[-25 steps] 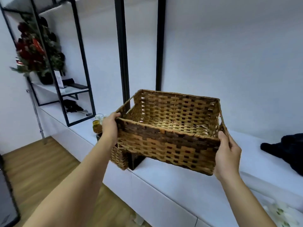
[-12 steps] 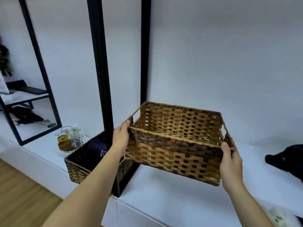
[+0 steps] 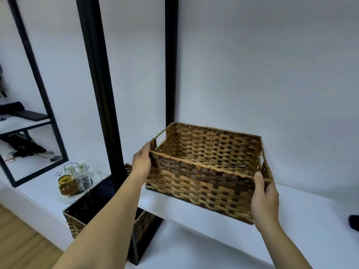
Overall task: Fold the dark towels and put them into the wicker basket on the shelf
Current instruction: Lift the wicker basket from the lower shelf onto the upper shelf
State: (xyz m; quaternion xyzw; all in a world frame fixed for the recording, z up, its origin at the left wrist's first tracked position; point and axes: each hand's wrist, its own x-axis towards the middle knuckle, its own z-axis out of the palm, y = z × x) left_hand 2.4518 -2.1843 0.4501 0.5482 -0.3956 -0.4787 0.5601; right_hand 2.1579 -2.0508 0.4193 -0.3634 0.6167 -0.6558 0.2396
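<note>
An empty brown wicker basket [image 3: 202, 183] is held low over the white shelf [image 3: 291, 230], tilted toward me; whether its bottom touches the shelf I cannot tell. My left hand [image 3: 141, 164] grips its left front corner. My right hand [image 3: 264, 197] grips the right front corner, thumb on the rim. A dark towel [image 3: 354, 221] shows only as a small patch at the right edge of the shelf.
A second wicker basket [image 3: 81, 216] with dark cloth inside stands lower left, beside a black post [image 3: 101, 94]. A tray with glasses and an amber jar [image 3: 67, 184] sits left of it. Another black post [image 3: 171, 61] rises behind the held basket.
The view has swung right and closer. The basket in both hands has moved right and down toward the shelf. The dark towel has slid almost out of view at the right.
</note>
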